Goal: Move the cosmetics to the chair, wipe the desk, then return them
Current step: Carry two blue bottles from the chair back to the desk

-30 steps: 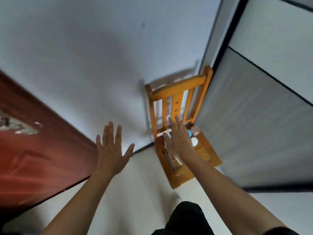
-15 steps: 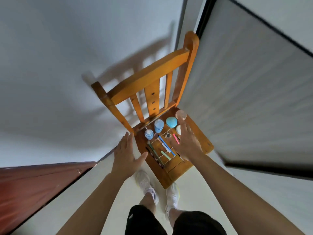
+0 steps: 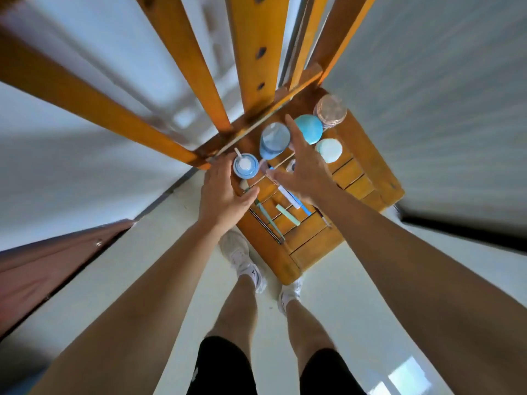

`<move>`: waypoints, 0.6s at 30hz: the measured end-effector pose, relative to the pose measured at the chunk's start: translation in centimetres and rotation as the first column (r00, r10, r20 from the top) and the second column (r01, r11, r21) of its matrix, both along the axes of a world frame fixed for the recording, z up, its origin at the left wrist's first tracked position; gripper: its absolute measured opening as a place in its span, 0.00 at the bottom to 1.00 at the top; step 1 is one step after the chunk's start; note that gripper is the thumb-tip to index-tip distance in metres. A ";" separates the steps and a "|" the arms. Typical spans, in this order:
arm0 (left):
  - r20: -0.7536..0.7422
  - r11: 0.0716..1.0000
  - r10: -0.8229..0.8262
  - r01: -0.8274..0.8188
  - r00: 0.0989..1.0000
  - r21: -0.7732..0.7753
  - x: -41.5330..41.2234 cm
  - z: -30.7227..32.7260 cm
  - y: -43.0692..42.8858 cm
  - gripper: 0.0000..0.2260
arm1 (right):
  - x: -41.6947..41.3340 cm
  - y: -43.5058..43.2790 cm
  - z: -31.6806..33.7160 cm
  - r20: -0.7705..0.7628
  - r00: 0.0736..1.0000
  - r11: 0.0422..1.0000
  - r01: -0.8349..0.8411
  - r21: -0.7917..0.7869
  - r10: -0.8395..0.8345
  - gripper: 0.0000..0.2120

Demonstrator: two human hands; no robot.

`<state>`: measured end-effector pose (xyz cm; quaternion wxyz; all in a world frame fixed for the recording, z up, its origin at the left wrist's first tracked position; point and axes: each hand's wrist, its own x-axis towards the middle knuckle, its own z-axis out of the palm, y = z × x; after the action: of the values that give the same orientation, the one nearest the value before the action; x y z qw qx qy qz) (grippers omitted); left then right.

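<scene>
Both hands spread, empty, over wooden chair (image 3: 368,155) seat carrying the cosmetics. Left hand (image 3: 224,192) just beside small blue pump bottle (image 3: 245,166), bottle upright, on the thumb side. Right hand (image 3: 303,169) above tall blue bottle (image 3: 274,141), also upright, between thumb and fingers; nearer hand for it. Pencils (image 3: 288,214) flat toward the wrists, long axes along the slats. Pale floor (image 3: 356,280), walls close.

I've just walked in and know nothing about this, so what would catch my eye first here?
Probably the orange wooden chair, its seat crowded with cosmetics: blue bottles and round jars near the backrest, slim pencils laid toward the front. Both bare hands, the left hand and right hand, reach down open over them, holding nothing yet.
</scene>
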<state>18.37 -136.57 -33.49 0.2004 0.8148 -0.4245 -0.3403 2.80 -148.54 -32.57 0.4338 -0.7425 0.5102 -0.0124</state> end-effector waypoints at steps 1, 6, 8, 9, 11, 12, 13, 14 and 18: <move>0.009 1.000 0.013 -0.012 1.000 -0.012 -0.1 -0.5 -0.3 0.33 | 0.4 -0.2 -0.7 0.005 1.000 1.000 0.018 0.007 -0.018 0.45; 0.071 0.994 0.039 -0.031 0.997 -0.108 -0.2 -0.5 -1.3 0.26 | 1.4 -0.7 -2.0 -0.012 0.991 0.990 0.132 -0.042 -0.133 0.34; 0.081 0.986 0.080 -0.067 0.994 -0.151 -0.1 0.8 -0.8 0.26 | 1.0 0.0 -0.7 0.026 0.988 0.986 0.157 -0.053 -0.155 0.33; 0.083 0.981 0.108 -0.093 0.991 -0.171 0.0 1.6 -0.3 0.26 | 0.5 0.7 0.2 0.055 0.981 0.981 0.187 -0.057 -0.184 0.34; 0.071 0.964 0.165 -0.146 0.984 -0.223 0.0 3.8 1.0 0.25 | -1.0 1.9 2.6 0.111 0.963 0.963 0.256 -0.082 -0.247 0.36; 0.045 0.954 0.187 -0.171 0.981 -0.245 0.0 5.2 1.7 0.25 | -1.6 2.6 4.1 0.147 0.951 0.954 0.286 -0.088 -0.272 0.37; 0.012 0.947 0.205 -0.195 0.979 -0.256 -0.1 6.5 2.5 0.25 | -2.1 3.1 5.4 0.177 0.940 0.947 0.310 -0.085 -0.292 0.37; -0.011 0.942 0.230 -0.225 0.973 -0.250 -0.3 8.1 3.5 0.25 | -2.4 3.9 6.8 0.199 0.931 0.942 0.326 -0.084 -0.305 0.37; -0.037 0.902 0.405 -0.406 0.914 -0.147 -0.7 14.3 8.3 0.25 | -3.3 6.5 11.8 0.297 0.935 0.950 0.255 -0.182 -0.194 0.32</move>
<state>17.63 -128.29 -19.20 0.3292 0.8666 -0.2699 -0.2604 -0.52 -142.07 -20.72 0.4121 -0.7132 0.5222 -0.2210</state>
